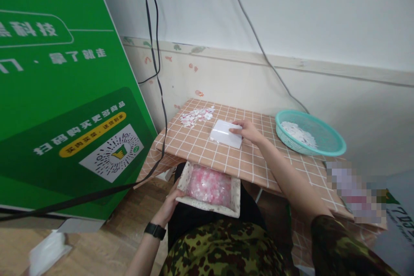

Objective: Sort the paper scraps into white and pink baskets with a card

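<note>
My left hand (pixel 173 200) grips the left side of a whitish rectangular basket (pixel 208 208) at my lap, just below the table edge. Inside it lie pink and white pieces in clear plastic (pixel 209 185). On the table, my right hand (pixel 247 131) has its thumb and fingers closed on the right edge of a flat, glossy white rectangular pack (pixel 224 133). To the left of that pack is a loose pile of small white and pinkish paper-like pieces (pixel 197 115).
A turquoise plastic basket (pixel 336 144) holding white pieces stands at the table's right. The table (pixel 190 144) has a brown checked cloth. A green printed panel (pixel 64 73) rises on the left, with a black strap (pixel 164 125) hanging before it. A white plastic bag (pixel 50 252) is at lower left.
</note>
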Demonstrator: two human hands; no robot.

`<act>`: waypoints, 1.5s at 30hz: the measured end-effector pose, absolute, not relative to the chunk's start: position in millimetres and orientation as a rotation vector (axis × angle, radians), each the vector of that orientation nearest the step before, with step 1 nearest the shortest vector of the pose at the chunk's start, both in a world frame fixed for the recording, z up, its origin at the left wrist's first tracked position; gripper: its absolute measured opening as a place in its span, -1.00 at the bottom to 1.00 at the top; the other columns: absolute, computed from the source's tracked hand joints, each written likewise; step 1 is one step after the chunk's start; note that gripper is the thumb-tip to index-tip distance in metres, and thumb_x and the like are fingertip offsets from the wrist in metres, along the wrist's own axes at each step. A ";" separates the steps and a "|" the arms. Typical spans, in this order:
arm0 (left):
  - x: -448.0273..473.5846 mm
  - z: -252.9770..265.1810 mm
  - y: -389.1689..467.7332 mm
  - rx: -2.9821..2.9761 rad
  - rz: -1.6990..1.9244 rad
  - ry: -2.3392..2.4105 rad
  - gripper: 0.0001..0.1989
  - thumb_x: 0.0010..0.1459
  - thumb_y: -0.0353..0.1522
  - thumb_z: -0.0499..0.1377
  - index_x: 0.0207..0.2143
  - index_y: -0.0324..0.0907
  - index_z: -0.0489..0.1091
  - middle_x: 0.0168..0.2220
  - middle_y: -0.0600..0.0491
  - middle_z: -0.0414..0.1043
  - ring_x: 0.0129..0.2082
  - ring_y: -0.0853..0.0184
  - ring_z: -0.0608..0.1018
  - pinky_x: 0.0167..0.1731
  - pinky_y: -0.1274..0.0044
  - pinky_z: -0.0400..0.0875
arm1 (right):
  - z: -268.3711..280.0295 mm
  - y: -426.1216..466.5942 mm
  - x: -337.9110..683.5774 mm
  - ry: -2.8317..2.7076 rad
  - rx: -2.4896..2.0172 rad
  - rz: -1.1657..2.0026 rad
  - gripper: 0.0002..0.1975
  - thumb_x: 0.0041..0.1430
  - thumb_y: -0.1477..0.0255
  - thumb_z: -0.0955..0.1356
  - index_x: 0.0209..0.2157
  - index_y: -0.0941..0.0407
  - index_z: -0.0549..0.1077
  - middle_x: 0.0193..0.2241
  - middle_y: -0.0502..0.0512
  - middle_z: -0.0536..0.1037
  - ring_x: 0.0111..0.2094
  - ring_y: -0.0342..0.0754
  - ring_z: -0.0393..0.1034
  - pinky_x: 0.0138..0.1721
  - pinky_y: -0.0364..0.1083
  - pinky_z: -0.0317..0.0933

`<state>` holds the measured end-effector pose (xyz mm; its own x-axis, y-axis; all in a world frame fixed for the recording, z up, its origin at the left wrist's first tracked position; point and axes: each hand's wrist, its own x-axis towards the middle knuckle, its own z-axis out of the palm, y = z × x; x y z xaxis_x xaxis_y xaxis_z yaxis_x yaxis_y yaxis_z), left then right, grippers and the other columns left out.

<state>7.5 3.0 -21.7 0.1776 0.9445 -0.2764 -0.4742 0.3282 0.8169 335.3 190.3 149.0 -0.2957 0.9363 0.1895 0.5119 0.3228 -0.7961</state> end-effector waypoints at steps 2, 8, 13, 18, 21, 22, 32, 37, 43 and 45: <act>8.0 -19.6 2.7 0.642 1.107 0.902 -0.37 -0.12 -0.41 0.14 0.10 -0.15 0.33 -0.03 -0.03 0.52 -0.05 0.00 0.49 -0.02 0.27 0.28 | 149.2 190.9 331.8 -1.938 -1.263 0.862 -0.68 -0.02 0.29 0.39 -0.23 0.17 0.52 -0.31 0.11 0.55 -0.34 -0.03 0.40 -0.34 -0.09 0.24; 7.8 -18.4 2.8 0.646 1.122 0.911 -0.43 -0.16 -0.41 0.16 0.02 -0.16 0.41 -0.06 -0.04 0.54 -0.03 -0.03 0.47 -0.03 0.26 0.28 | 152.9 190.9 331.1 -1.946 -1.268 0.811 -0.69 -0.01 0.27 0.39 -0.27 0.18 0.53 -0.31 0.12 0.56 -0.33 -0.02 0.40 -0.33 -0.08 0.25; 7.6 -19.6 2.1 0.666 1.122 0.913 -0.45 -0.10 -0.43 0.14 0.04 -0.19 0.39 -0.07 -0.04 0.54 -0.08 0.01 0.50 -0.05 0.28 0.28 | 159.2 182.8 344.3 -2.007 -1.212 0.850 -0.66 -0.02 0.25 0.40 -0.21 0.13 0.55 -0.21 0.12 0.56 -0.28 -0.01 0.41 -0.32 -0.09 0.26; 6.7 -20.2 0.9 0.677 1.130 0.885 -0.39 -0.06 -0.45 0.12 0.12 -0.17 0.30 -0.07 -0.03 0.53 -0.11 0.04 0.51 -0.08 0.29 0.29 | 155.1 178.1 369.8 -1.790 -1.416 0.638 -0.60 -0.01 0.22 0.39 -0.21 0.22 0.54 -0.39 0.13 0.56 -0.42 -0.02 0.39 -0.45 -0.10 0.22; 5.4 -24.5 1.8 0.657 1.096 0.895 -0.47 -0.05 -0.43 0.12 0.06 -0.20 0.38 -0.13 -0.03 0.56 -0.20 0.07 0.54 -0.11 0.30 0.31 | 148.8 173.2 374.7 -1.798 -1.457 0.581 -0.62 -0.01 0.23 0.38 -0.23 0.22 0.54 -0.43 0.12 0.55 -0.43 -0.01 0.38 -0.46 -0.10 0.21; 5.2 -26.0 2.1 0.651 1.090 0.902 -0.49 -0.05 -0.42 0.12 0.03 -0.20 0.40 -0.15 -0.03 0.56 -0.23 0.08 0.54 -0.12 0.31 0.31 | 147.4 170.7 373.1 -1.826 -1.442 0.588 -0.64 0.00 0.24 0.37 -0.24 0.21 0.54 -0.42 0.11 0.55 -0.42 -0.01 0.38 -0.45 -0.11 0.21; 8.2 -20.0 1.3 0.643 1.133 0.903 -0.34 -0.09 -0.44 0.14 0.15 -0.14 0.27 -0.05 0.00 0.53 -0.12 0.07 0.51 -0.07 0.33 0.28 | 154.0 148.7 342.6 -1.995 -1.240 0.854 -0.68 0.02 0.23 0.37 -0.25 0.16 0.54 -0.33 0.11 0.56 -0.38 -0.03 0.40 -0.42 -0.12 0.22; 9.4 -14.5 1.7 0.653 1.142 0.894 -0.31 -0.09 -0.46 0.13 0.18 -0.13 0.24 -0.04 0.00 0.52 -0.07 0.05 0.50 -0.06 0.33 0.28 | 155.3 130.4 332.9 -2.041 -1.205 0.939 -0.69 0.05 0.24 0.37 -0.23 0.14 0.54 -0.29 0.11 0.56 -0.35 -0.03 0.41 -0.39 -0.12 0.24; 7.9 -14.9 0.6 0.641 1.119 0.914 -0.40 -0.07 -0.46 0.13 0.12 -0.17 0.32 -0.07 -0.02 0.54 -0.07 0.04 0.50 -0.02 0.30 0.26 | 162.6 112.5 319.3 -2.142 -1.160 0.992 -0.71 0.08 0.22 0.36 -0.23 0.11 0.54 -0.33 0.07 0.57 -0.37 -0.04 0.41 -0.40 -0.12 0.23; 7.6 -14.5 0.1 0.640 1.117 0.930 -0.39 -0.07 -0.45 0.13 0.12 -0.17 0.32 -0.06 -0.01 0.54 -0.05 0.04 0.49 -0.01 0.30 0.25 | 164.3 119.3 318.8 -2.067 -1.209 0.842 -0.70 0.08 0.22 0.36 -0.23 0.12 0.53 -0.30 0.09 0.57 -0.32 0.00 0.42 -0.35 -0.10 0.24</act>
<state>7.6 0.1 -14.5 0.1477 0.9434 -0.2968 -0.4632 0.3312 0.8220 318.8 119.3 164.3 -0.4099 0.8954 0.1740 0.5191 0.3859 -0.7626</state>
